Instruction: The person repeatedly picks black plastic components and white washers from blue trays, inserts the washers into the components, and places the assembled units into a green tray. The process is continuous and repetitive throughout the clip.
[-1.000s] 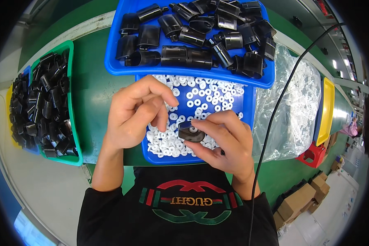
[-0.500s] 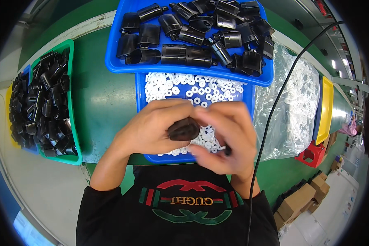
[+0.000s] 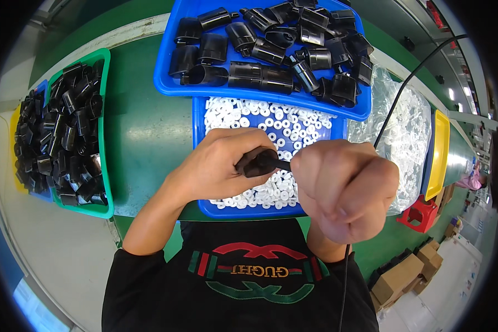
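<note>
My left hand is closed round a hollow black plastic part, its open end facing right. A thin black rod-like tool runs from my right hand into that opening. My right hand is a tight fist around the tool; its handle is hidden in the fingers, so its exact kind cannot be made out. Both hands are above a blue tray holding many small white washers, some of them hidden behind the hands.
Another blue tray of black plastic parts overlaps the washer tray's far edge. A green tray of similar parts stands at left. On the right lie a clear bag of white pieces and a yellow tray. A black cable hangs beside my right hand.
My right hand has moved right and curled from a loose grip into a fist. The tool's shaft now shows in the part's opening. My left hand keeps hold of the part.
</note>
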`<state>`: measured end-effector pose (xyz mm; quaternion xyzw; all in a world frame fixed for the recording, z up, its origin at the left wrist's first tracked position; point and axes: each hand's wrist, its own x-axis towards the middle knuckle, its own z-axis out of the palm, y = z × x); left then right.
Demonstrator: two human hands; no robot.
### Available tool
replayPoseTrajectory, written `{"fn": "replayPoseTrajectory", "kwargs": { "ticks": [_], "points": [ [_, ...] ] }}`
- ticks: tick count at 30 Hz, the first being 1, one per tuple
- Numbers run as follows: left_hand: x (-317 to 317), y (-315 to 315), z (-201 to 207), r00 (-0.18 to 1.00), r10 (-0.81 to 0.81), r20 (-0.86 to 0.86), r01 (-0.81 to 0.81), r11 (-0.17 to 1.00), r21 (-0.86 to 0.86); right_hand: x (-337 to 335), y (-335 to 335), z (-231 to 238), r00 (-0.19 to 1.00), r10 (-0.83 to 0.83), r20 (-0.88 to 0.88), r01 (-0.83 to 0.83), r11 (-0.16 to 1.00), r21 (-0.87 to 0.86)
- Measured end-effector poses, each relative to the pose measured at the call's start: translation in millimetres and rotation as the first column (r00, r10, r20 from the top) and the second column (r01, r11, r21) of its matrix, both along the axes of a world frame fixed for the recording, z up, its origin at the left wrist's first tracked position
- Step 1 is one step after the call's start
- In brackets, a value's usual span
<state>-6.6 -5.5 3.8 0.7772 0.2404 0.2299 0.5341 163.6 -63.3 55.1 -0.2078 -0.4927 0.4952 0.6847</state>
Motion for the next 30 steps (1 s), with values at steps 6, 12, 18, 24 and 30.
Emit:
{"fn": "replayPoseTrajectory", "kwargs": {
  "ticks": [6,12,18,24,30],
  "points": [
    [-0.7,-0.2,-1.5,0.997,-0.003,0.075,0.005,1.0,-0.028,-7.8,1.1,-1.3,0.986,-0.017,0.165,0.012,1.0,0.028],
    [-1.5,-0.6,-0.1,0.996,-0.017,0.082,0.022,0.998,-0.066,-15.9,1.2,0.6,0.973,-0.056,0.225,0.054,0.998,0.013],
    [-2.2,-2.4,4.8,0.999,-0.034,0.02,0.036,0.996,-0.084,-14.5,0.2,-6.5,0.974,-0.032,0.225,0.028,0.999,0.02],
    [-3.4,-0.7,2.1,0.998,-0.035,-0.049,0.037,0.998,0.041,-22.5,2.2,-18.8,0.956,-0.117,0.271,0.109,0.993,0.045],
    [-8.1,6.2,2.3,0.993,-0.097,0.064,0.097,0.995,0.008,-3.1,3.1,9.7,0.975,0.042,0.218,-0.049,0.998,0.025]
  ]
}}
